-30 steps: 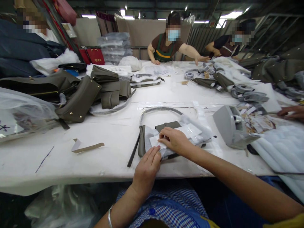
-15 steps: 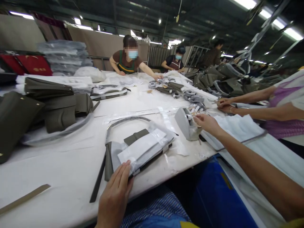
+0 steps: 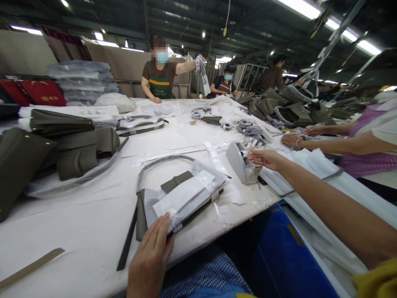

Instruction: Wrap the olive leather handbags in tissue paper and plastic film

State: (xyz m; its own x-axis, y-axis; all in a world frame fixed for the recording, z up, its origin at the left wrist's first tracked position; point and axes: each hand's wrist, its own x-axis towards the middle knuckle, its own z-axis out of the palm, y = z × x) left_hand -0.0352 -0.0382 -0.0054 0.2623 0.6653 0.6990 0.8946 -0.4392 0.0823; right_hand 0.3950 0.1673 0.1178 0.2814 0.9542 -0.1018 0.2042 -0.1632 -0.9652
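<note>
An olive-grey handbag (image 3: 181, 180) lies on the white table in front of me, with its wrapped handle (image 3: 169, 158) arched toward the far side. White paper (image 3: 186, 192) and clear film cover much of the bag. My left hand (image 3: 151, 252) rests on its near left corner, fingers stretched out over the wrapping. A dark strap (image 3: 128, 236) runs down beside the bag. To the right stands a grey tape dispenser (image 3: 238, 167). My right hand (image 3: 263, 159) is at its top with thumb and fingers pinched together, apparently on the clear tape, which barely shows.
Olive bag pieces (image 3: 74, 145) are piled at left. Grey wrapped coils (image 3: 251, 127) lie beyond the dispenser. A co-worker's hands (image 3: 291, 140) are at the right edge of the table. White padded sheets (image 3: 304, 165) and a blue bin (image 3: 285, 252) are at right.
The co-worker across the table has straightened up and lifted grey wrapped straps off the pile. My right hand stays pinched at the dispenser, its wrist slightly turned. My left hand has hardly moved.
</note>
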